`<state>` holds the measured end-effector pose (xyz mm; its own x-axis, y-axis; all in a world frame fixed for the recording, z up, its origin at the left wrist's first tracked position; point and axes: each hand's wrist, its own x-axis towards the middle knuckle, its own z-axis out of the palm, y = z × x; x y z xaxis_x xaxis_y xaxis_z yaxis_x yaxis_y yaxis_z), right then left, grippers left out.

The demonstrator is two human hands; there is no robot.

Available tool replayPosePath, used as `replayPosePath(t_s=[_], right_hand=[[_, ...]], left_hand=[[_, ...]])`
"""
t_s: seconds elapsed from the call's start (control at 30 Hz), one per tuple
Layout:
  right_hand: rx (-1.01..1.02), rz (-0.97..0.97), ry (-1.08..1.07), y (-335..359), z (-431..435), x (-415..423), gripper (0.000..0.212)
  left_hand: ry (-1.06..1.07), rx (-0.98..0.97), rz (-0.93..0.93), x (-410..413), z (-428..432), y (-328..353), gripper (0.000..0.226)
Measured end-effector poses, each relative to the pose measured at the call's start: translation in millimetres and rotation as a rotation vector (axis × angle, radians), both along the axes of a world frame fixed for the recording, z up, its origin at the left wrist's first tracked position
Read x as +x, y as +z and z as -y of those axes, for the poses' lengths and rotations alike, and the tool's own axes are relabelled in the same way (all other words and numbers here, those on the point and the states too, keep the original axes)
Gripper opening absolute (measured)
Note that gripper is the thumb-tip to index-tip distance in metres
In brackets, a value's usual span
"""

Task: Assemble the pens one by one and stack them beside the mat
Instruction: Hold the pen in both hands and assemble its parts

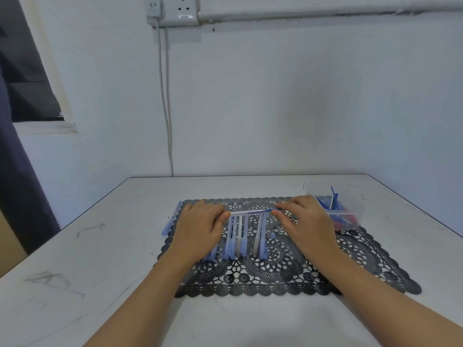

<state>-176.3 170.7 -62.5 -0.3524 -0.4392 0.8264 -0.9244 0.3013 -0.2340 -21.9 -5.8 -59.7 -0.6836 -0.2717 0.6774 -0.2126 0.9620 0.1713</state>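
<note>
Left hand and right hand reach forward, palms down, fingertips pinching.

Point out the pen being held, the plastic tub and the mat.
pen (250,212), head view, middle of its barrel.
plastic tub (357,209), head view, right wall.
mat (275,279), head view, bare front part.

Pale painted wall fills the upper frame. 1 socket plate at top centre; grey cable drops behind the table. Trunking runs top right. 1 dark window upper left. White table, scuffed.
</note>
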Motion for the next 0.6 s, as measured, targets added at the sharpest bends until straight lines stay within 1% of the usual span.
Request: replayPosePath(t_s=[0.07, 0.17, 0.27, 0.4, 0.5, 0.6], right_hand=[[-0.006, 0.02, 0.046, -1.0, 0.9, 0.1, 0.015], [-0.007, -0.004, 0.121, -1.7, 2.8, 0.2, 0.015], [0.005, -0.039, 0.192, -1.8, 3.5, 1.6, 0.018], [0.063, -0.062, 0.212, -3.3, 4.9, 0.9, 0.034], [0.114, -0.05, 0.201, -3.5, 6.7, 0.8, 0.055], [0.124, -0.025, 0.214, -1.7, 6.5, 2.8, 0.06]], left_hand=[[0.0, 0.004, -0.004, 0.4, -0.2, 0.4, 0.039], [-0.002, 0.002, -0.003, 0.9, -0.3, 0.3, 0.032], [0.003, -0.008, 0.004, 0.0, 0.4, -0.3, 0.036], [0.012, -0.011, 0.002, 0.3, 1.2, -1.5, 0.037], [0.009, 0.014, 0.016, 1.0, 1.3, -0.9, 0.037], [0.003, 0.029, 0.029, 2.0, 0.6, 0.0, 0.031]])
